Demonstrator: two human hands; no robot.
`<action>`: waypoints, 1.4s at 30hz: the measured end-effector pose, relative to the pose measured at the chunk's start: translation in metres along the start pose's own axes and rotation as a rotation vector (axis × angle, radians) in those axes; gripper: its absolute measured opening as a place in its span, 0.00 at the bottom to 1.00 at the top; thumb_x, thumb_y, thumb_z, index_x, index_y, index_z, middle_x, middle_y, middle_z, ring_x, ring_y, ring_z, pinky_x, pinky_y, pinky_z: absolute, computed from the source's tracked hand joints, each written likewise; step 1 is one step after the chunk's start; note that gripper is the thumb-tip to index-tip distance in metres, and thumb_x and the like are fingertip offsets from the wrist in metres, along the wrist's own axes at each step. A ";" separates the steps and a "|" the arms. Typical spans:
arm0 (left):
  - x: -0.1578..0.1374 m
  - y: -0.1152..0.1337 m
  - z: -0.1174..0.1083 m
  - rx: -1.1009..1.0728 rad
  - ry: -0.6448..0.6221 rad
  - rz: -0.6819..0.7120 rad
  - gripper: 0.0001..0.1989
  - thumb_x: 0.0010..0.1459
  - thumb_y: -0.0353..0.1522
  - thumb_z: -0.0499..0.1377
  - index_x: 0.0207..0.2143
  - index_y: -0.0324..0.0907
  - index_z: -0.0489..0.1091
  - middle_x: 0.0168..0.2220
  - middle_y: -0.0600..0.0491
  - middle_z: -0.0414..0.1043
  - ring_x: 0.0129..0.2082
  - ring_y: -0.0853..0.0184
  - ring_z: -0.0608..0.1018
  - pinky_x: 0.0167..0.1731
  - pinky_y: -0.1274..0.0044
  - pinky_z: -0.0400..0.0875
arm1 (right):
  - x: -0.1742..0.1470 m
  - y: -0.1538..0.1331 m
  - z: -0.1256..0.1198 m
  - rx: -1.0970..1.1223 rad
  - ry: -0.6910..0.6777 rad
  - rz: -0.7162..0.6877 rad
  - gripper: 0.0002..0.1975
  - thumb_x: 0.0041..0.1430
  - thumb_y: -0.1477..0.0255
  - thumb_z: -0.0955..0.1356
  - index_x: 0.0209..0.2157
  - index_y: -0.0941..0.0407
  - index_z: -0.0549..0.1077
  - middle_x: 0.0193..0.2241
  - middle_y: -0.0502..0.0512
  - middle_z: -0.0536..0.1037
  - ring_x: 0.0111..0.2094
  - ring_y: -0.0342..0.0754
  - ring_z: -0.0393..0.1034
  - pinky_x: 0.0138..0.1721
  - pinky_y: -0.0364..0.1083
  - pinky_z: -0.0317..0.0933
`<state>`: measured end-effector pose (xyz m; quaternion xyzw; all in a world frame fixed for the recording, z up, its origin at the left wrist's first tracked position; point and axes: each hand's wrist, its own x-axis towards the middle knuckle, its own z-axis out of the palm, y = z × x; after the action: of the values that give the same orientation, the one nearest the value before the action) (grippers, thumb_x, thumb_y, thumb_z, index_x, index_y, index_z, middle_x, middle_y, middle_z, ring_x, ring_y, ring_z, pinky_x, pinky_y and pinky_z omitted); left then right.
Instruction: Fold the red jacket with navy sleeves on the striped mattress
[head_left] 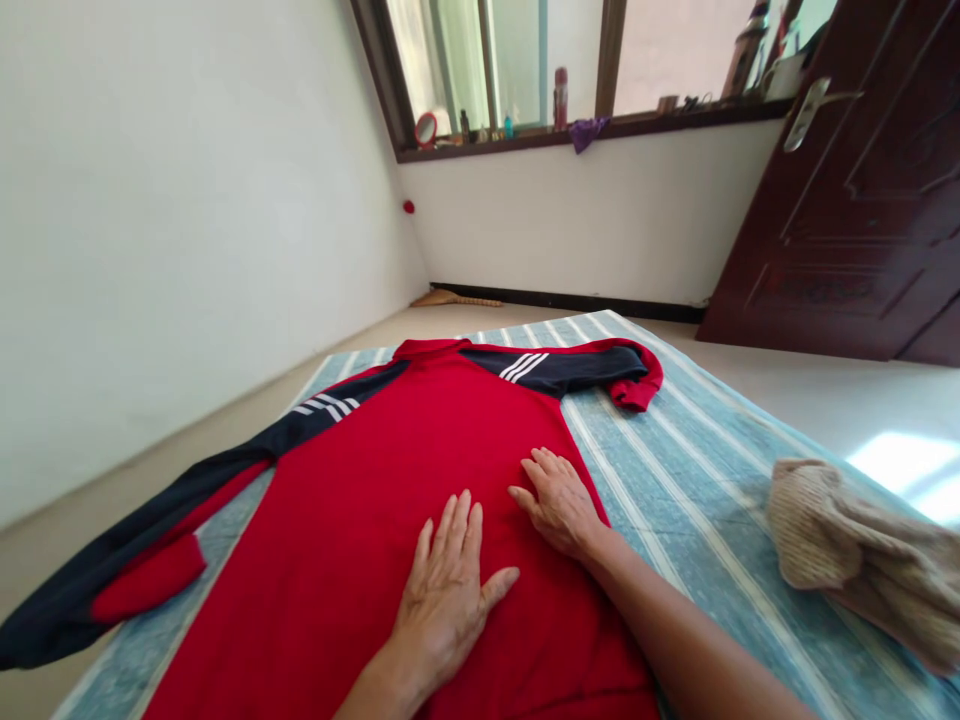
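A red jacket with navy sleeves and white stripes lies spread out, its collar toward the far end. My left hand rests flat on the middle of the red body, fingers pointing away and thumb out to the right. To its right, my right hand lies on the cloth near the side edge, palm down with the fingers a little apart. The left sleeve stretches out and hangs past the edge of the bed. The right sleeve bends back at its red cuff.
Blue-and-white striped sheeting covers the surface beneath. A beige knitted garment lies bunched at the right. Beyond are a windowsill with bottles and a mirror, a broom on the floor and a dark red door.
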<state>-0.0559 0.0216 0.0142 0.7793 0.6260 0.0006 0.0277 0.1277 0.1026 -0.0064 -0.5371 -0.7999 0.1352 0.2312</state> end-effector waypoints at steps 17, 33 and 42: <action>0.107 -0.012 -0.030 -0.085 -0.132 -0.030 0.35 0.62 0.47 0.44 0.65 0.35 0.52 0.68 0.39 0.44 0.68 0.55 0.48 0.64 0.59 0.48 | 0.007 0.020 0.011 -0.052 0.279 0.025 0.08 0.60 0.72 0.64 0.38 0.55 0.73 0.46 0.61 0.75 0.52 0.57 0.66 0.56 0.57 0.58; 0.305 -0.042 -0.015 -0.054 0.088 -0.165 0.29 0.67 0.41 0.39 0.62 0.30 0.53 0.67 0.35 0.46 0.67 0.55 0.50 0.62 0.64 0.49 | 0.009 0.017 0.031 -0.114 0.399 0.014 0.11 0.59 0.75 0.61 0.41 0.54 0.72 0.48 0.61 0.75 0.52 0.58 0.67 0.54 0.59 0.60; 0.356 -0.068 -0.003 -0.009 0.056 -0.194 0.32 0.65 0.44 0.39 0.64 0.33 0.52 0.68 0.40 0.44 0.68 0.57 0.47 0.64 0.63 0.44 | 0.015 0.024 0.046 -0.208 0.660 -0.060 0.11 0.57 0.74 0.61 0.40 0.52 0.70 0.43 0.57 0.78 0.46 0.56 0.71 0.49 0.56 0.65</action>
<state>-0.0453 0.3835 0.0023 0.7147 0.6989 0.0225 0.0138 0.1182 0.1273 -0.0532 -0.5487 -0.7071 -0.1349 0.4252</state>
